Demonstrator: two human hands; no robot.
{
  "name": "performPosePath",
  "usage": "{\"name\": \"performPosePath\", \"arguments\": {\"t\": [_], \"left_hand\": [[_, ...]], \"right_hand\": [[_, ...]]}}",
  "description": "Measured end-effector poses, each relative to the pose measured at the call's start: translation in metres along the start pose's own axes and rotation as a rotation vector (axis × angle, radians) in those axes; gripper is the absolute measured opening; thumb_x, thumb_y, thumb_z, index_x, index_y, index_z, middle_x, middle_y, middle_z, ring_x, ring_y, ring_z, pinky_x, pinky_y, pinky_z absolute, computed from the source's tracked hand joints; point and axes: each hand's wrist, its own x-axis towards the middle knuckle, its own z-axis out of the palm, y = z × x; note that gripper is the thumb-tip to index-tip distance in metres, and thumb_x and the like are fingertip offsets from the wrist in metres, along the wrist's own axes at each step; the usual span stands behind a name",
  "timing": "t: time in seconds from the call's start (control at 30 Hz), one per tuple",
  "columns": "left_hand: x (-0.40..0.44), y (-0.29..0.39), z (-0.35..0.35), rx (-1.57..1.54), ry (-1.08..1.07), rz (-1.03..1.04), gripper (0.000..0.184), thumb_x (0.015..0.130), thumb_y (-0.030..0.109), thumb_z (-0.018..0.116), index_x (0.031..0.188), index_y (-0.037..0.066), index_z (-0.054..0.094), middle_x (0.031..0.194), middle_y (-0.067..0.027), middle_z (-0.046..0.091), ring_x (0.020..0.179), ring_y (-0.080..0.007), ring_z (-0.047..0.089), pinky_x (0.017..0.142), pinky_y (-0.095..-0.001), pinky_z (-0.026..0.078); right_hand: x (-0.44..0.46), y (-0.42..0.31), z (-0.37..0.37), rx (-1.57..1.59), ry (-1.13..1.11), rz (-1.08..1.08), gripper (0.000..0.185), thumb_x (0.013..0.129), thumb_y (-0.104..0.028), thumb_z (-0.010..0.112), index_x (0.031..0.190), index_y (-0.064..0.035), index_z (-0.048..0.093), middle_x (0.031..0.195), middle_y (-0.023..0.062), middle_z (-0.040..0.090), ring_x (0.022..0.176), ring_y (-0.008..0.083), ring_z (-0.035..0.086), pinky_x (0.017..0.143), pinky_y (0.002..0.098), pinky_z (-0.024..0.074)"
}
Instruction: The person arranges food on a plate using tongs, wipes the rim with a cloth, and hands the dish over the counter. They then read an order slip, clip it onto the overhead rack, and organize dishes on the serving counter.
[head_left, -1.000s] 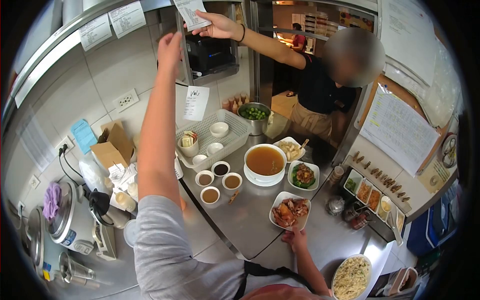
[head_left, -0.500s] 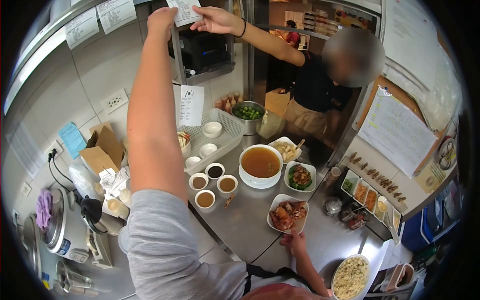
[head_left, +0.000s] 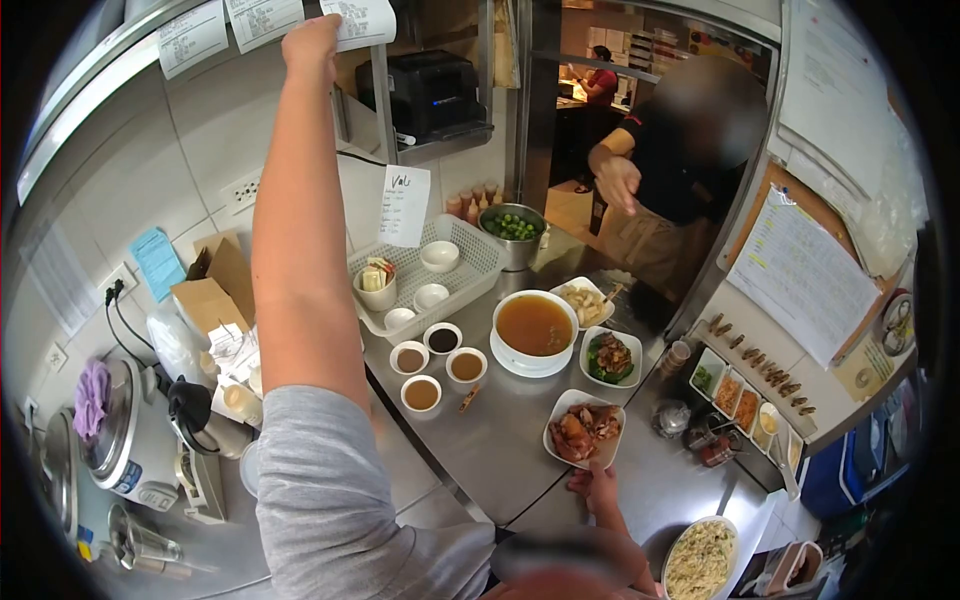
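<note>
High at the ticket rail, my left hand (head_left: pixel 312 45) is closed on a printed receipt (head_left: pixel 362 24), beside other hanging receipts (head_left: pixel 264 18). My right hand (head_left: pixel 597 484) touches the near edge of a white square bowl of browned meat pieces (head_left: pixel 584 430); its fingers are partly under the rim, and the thumb lies at the edge. Beyond that bowl stand a bowl of meat on greens (head_left: pixel 611 358), a large bowl of brown soup (head_left: pixel 534 325) on a plate, and a dish of pale food (head_left: pixel 583 301). Small sauce cups (head_left: pixel 466 366) sit to their left.
Across the counter (head_left: pixel 500 440), a co-worker (head_left: pixel 680 180) stands in the opening with one hand extended. A plastic basket (head_left: pixel 470 260), a pot of green limes (head_left: pixel 512 224) and a printer (head_left: pixel 430 95) are at the back. Fried rice (head_left: pixel 701 562) lies near right, condiment trays (head_left: pixel 745 400) farther right.
The co-worker's hand has let go of the receipt and drawn back to the right and down. My left hand has moved with the receipt to the rail. My right hand stays at the meat bowl.
</note>
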Motion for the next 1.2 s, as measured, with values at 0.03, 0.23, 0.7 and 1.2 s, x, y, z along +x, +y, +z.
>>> {"name": "performPosePath", "arguments": {"t": [0.03, 0.23, 0.7, 1.2], "left_hand": [[-0.004, 0.007, 0.002, 0.01, 0.003, -0.009, 0.031, 0.069, 0.011, 0.06, 0.095, -0.002, 0.053, 0.07, -0.0067, 0.055, 0.064, -0.0176, 0.052, 0.061, -0.0266, 0.042], [-0.009, 0.004, 0.007, 0.473, 0.234, 0.363, 0.032, 0.072, 0.017, 0.052, 0.1, 0.003, 0.051, 0.084, -0.0112, 0.057, 0.074, -0.0207, 0.054, 0.069, -0.0301, 0.043], [0.012, 0.015, 0.029, 0.793, 0.128, 0.576, 0.046, 0.067, 0.0, 0.041, 0.111, 0.006, 0.049, 0.091, -0.024, 0.055, 0.086, -0.0353, 0.053, 0.075, -0.0341, 0.042], [-0.005, -0.008, -0.01, 0.917, 0.029, 0.611, 0.048, 0.073, 0.021, 0.046, 0.121, 0.018, 0.04, 0.086, -0.01, 0.059, 0.081, -0.0214, 0.056, 0.075, -0.0311, 0.041]], "right_hand": [[0.0, 0.0, 0.0, 0.004, -0.001, 0.005, 0.023, 0.081, -0.017, 0.043, 0.101, -0.0084, 0.036, 0.071, 0.0113, 0.052, 0.05, 0.0199, 0.053, 0.045, 0.0333, 0.0496], [0.0, 0.001, 0.0, 0.003, 0.006, 0.003, 0.023, 0.082, -0.017, 0.043, 0.103, -0.0093, 0.036, 0.071, 0.0112, 0.052, 0.05, 0.0197, 0.053, 0.045, 0.0331, 0.0494], [-0.004, -0.002, 0.003, 0.026, 0.024, 0.014, 0.021, 0.082, -0.016, 0.045, 0.1, -0.0079, 0.037, 0.07, 0.0104, 0.053, 0.049, 0.0191, 0.053, 0.045, 0.033, 0.0496], [0.001, 0.001, 0.0, 0.02, 0.015, 0.003, 0.023, 0.082, -0.017, 0.044, 0.1, -0.0064, 0.037, 0.07, 0.0124, 0.052, 0.048, 0.0209, 0.053, 0.043, 0.0343, 0.0493]]}}
